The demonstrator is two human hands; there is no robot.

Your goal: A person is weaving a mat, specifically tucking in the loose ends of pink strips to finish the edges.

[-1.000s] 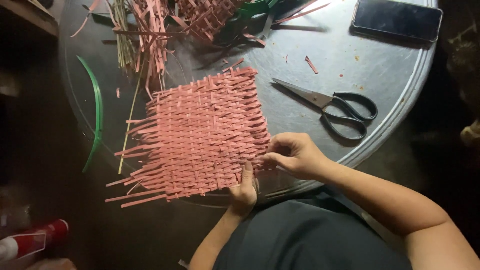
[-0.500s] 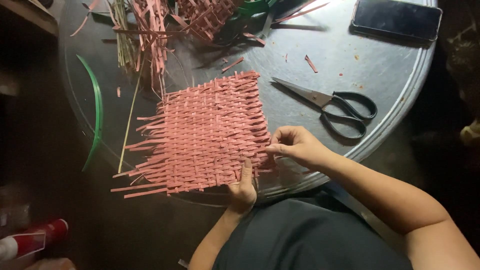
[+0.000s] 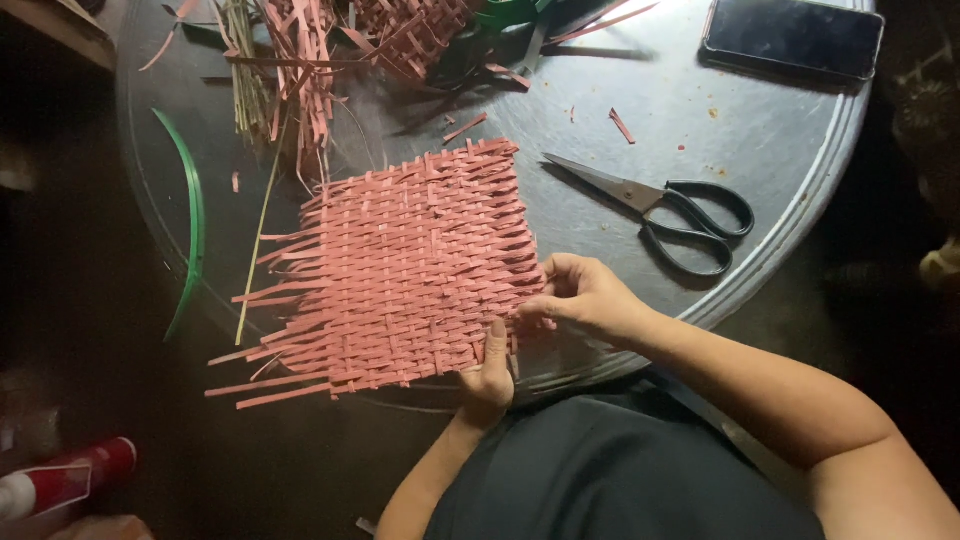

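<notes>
Shifted slightly lower left, the woven pink mat (image 3: 400, 265) lies on the round metal surface (image 3: 790, 180); left hand (image 3: 488, 370) presses its edge, right hand (image 3: 580, 295) pinches a strip, dark room around.

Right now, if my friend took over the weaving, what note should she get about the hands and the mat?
Left hand: flat on the near edge of the pink woven mat, holding it down.
Right hand: pinching strip ends at the mat's right edge.
Mat lies on the round metal table; scissors to its right, untouched.
Done: the middle is woven tight.
Left: loose strip ends stick out on the left and near edges.
</notes>
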